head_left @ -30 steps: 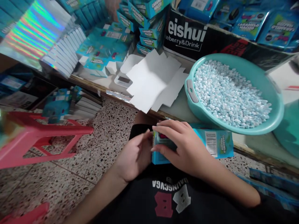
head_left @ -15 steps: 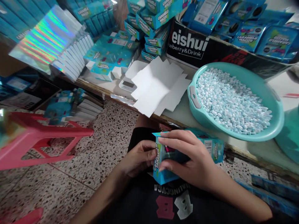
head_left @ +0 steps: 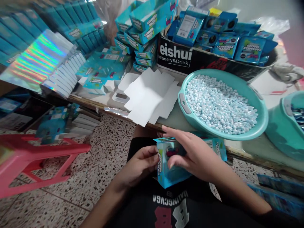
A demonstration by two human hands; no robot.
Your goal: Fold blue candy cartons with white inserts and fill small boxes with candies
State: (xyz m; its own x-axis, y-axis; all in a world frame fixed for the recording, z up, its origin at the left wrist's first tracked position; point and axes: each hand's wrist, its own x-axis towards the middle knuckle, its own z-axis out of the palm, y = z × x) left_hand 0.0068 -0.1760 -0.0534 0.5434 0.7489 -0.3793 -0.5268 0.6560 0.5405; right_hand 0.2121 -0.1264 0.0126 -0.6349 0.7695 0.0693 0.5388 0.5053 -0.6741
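A small blue candy carton sits in my lap, held between both hands just below the table edge. My left hand curls against its left end, fingers closed on the end flap. My right hand lies over the top and front of the carton, fingers wrapped round it. Part of the carton sticks out to the right of my right hand. Right above, on the table, a teal basin holds a heap of small white-blue candies.
Flat white carton blanks lie on the table left of the basin. Stacks of blue cartons and a black cardboard box stand behind. A holographic stack is at the left, a pink stool on the floor, another teal tub at the right.
The carton has gone from lying flat to standing up with its end flap raised, both hands still on it. The view has tilted up and shifted right.
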